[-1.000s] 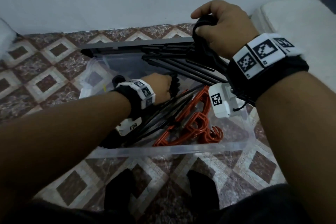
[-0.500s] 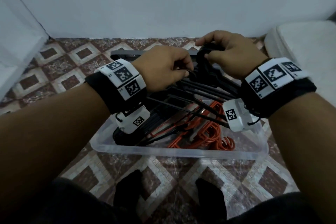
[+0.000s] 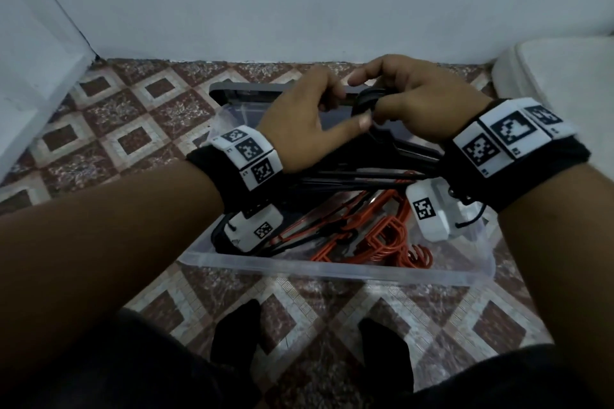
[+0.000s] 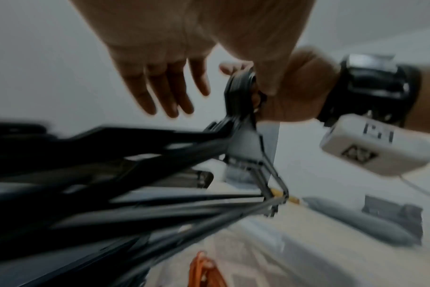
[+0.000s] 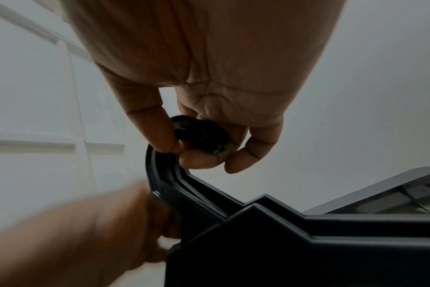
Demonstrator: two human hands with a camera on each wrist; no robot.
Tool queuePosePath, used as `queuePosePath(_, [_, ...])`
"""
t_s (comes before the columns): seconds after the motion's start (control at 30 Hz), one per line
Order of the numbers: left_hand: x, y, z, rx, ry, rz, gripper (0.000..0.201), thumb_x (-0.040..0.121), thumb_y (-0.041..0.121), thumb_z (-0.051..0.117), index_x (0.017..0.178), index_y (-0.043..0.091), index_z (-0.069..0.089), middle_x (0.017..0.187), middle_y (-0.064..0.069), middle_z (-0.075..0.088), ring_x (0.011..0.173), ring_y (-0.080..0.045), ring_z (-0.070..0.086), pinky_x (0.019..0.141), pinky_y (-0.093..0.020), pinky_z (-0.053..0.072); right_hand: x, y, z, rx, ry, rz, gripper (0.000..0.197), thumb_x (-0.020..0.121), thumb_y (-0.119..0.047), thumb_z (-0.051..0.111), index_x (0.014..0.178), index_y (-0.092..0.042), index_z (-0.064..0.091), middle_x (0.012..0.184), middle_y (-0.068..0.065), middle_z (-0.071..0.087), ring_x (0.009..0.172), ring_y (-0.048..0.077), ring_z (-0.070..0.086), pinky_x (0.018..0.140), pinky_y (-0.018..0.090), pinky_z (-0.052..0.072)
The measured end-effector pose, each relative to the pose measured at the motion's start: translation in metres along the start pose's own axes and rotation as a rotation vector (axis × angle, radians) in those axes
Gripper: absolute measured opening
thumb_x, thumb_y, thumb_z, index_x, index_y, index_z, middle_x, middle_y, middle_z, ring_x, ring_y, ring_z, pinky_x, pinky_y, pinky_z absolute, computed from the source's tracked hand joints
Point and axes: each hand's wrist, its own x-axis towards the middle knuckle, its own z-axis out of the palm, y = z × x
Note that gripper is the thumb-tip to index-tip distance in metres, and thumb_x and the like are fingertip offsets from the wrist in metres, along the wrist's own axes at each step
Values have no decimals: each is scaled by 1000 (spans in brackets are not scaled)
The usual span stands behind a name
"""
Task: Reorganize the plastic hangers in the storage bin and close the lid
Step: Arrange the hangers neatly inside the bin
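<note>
Over the clear plastic bin (image 3: 332,271) my right hand (image 3: 372,100) pinches the hooks of a bundle of black hangers (image 3: 398,149), thumb and fingers curled round them (image 5: 199,147). The black hangers (image 4: 135,155) slope down into the bin. My left hand (image 3: 342,113) is beside the hooks with its fingers (image 4: 160,93) straight and spread, only the thumb resting against the hanger necks. Orange hangers (image 3: 382,232) lie tangled on the bin floor near the front right. The dark lid (image 3: 239,91) lies behind the bin, by the wall.
The bin stands on patterned floor tiles (image 3: 133,139). A white panel (image 3: 33,93) rises at the left and a white rounded object (image 3: 564,83) sits at the right. My feet in black socks (image 3: 236,339) are just in front of the bin.
My left hand came up out of the bin to the hooks held by my right hand, gripped there, and now has its fingers spread. The right hand kept its hold.
</note>
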Motion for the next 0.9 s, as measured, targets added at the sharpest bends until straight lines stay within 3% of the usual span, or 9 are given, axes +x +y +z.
queuePosePath(0.07, [-6,-13,6,127,-328,-85,75,76,69,62,132,25,41,120,1,60,103,-14,61,88,-36,51,0,1,-2,19,30,-13,45,72,-4,57,110,-25,65,86,-4,70,79,17,66,72,32,52])
queuePosePath(0.13, [-8,-27,16,310,-543,-79,66,84,56,63,136,23,38,122,-3,62,103,-22,63,85,-39,53,-1,1,-3,16,56,-22,44,72,-1,57,109,-25,66,75,-9,68,69,10,63,66,22,47])
queuePosePath(0.3, [-5,-43,40,326,-509,-57,29,94,30,53,121,22,47,105,-5,65,91,-28,61,70,-30,42,-4,0,-11,-81,-85,18,33,79,-7,63,106,-24,67,61,-5,67,60,16,60,59,23,49])
queuePosePath(0.43, [-3,-46,66,348,-556,-61,59,91,49,57,139,21,37,129,-8,56,114,-29,55,89,-32,43,-4,9,-14,-280,-92,87,28,76,-17,70,99,-32,69,71,-4,72,61,11,66,65,28,53])
queuePosePath(0.6, [-9,-66,69,860,-446,-189,104,70,80,52,149,18,23,137,-12,42,123,-36,44,100,-47,39,-5,27,-27,-300,53,189,24,74,-19,72,94,-33,68,67,-7,72,57,8,66,66,27,56])
queuePosePath(0.67, [-13,-76,69,989,-495,-236,75,74,69,57,124,14,53,120,-12,54,105,-34,54,90,-45,44,-6,33,-33,-273,91,213,24,73,-21,73,94,-33,68,78,0,74,63,14,69,72,34,60])
queuePosePath(0.73, [-16,-83,79,890,-692,-217,37,79,55,61,76,18,61,82,-2,64,69,-20,59,69,-33,52,-6,37,-37,-251,118,225,23,73,-22,74,92,-33,68,84,2,75,65,16,69,74,35,60])
queuePosePath(0.83, [-16,-77,117,702,-1000,-174,45,78,55,65,55,19,50,49,6,54,43,-9,50,42,-17,40,-10,41,-41,-260,168,234,19,74,-24,73,90,-35,68,79,1,75,64,14,70,65,26,57])
queuePosePath(0.9, [-13,-71,155,696,-1192,-109,55,80,66,59,55,18,53,51,3,54,50,-15,54,49,-23,43,-12,45,-44,-250,205,239,20,76,-23,71,93,-33,69,78,1,74,61,11,69,62,24,57])
